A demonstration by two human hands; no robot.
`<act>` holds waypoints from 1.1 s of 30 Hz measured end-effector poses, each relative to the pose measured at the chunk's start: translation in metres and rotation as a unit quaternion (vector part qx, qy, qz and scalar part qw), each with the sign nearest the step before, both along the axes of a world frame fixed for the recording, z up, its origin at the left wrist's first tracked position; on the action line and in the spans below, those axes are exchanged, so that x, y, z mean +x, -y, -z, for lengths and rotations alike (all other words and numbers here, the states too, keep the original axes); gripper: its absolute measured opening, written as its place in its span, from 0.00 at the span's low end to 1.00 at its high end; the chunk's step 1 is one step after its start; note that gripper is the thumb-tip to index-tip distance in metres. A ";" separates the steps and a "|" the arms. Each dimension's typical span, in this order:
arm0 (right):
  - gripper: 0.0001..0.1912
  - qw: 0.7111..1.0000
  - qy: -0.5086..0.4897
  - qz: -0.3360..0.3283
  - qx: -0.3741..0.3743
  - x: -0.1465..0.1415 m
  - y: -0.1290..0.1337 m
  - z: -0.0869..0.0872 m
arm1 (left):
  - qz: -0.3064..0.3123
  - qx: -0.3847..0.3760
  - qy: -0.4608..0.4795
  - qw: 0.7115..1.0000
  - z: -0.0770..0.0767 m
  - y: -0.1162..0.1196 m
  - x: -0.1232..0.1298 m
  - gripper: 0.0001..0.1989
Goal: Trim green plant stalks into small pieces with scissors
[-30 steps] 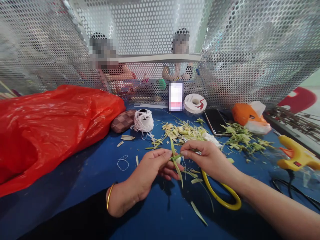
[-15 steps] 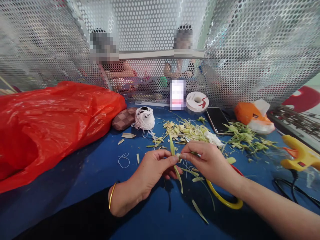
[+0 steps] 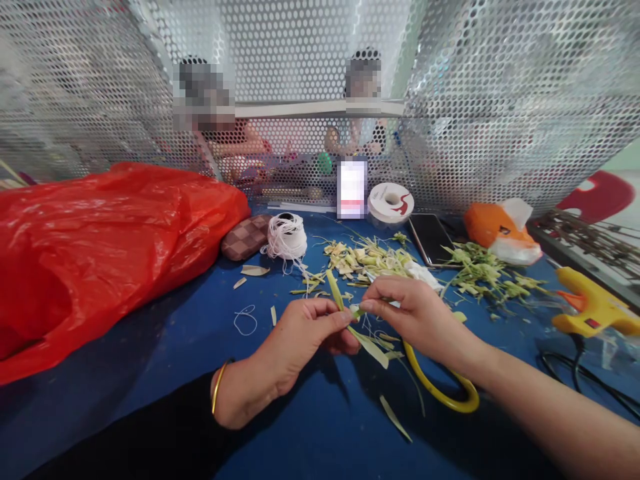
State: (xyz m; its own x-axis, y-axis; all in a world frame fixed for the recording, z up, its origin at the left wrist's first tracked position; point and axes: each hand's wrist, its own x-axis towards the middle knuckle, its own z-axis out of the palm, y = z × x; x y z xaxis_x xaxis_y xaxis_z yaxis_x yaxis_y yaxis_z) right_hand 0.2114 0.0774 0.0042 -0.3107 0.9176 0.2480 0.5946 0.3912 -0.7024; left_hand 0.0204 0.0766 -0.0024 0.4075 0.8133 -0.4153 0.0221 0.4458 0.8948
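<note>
Thumb and fingers of my left hand [image 3: 310, 333] pinch a long green leaf strip [image 3: 369, 348], whose upper end points up and away while its broad lower end hangs to the right. Touching it at its right is my right hand [image 3: 410, 310], fingers closed on a small pale green piece [image 3: 356, 311] beside the left fingertips; its exact shape is partly hidden. Behind the hands lies a pile of cut leaf scraps [image 3: 363, 259]. Under my right wrist shows a yellow curved handle [image 3: 445, 395]. A loose leaf sliver [image 3: 395, 419] lies nearer me.
On the left spreads a red plastic bag [image 3: 110, 253]. White string [image 3: 287, 237], a ribbon roll [image 3: 391, 202] and a dark phone [image 3: 433, 239] stand farther back. At right are green sprigs [image 3: 487, 273], an orange tissue pack [image 3: 500, 230] and a yellow glue gun [image 3: 593, 310]. People sit behind perforated metal.
The leaf strip has turned in my left fingers: its top leans more left and its lower end swings right, showing broader. The whole view has shifted slightly.
</note>
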 end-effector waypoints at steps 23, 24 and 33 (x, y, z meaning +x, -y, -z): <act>0.13 0.991 -0.123 0.046 -0.007 -0.023 0.018 0.010 | 0.111 0.015 -0.073 0.991 0.001 0.010 0.006 0.08; 0.13 0.992 -0.115 0.044 0.006 -0.023 0.017 0.010 | 0.106 0.019 -0.073 0.992 0.001 0.010 0.007 0.08; 0.09 0.975 -0.044 0.117 0.184 -0.001 0.013 -0.012 | -0.059 0.025 0.029 0.997 -0.007 0.000 0.001 0.13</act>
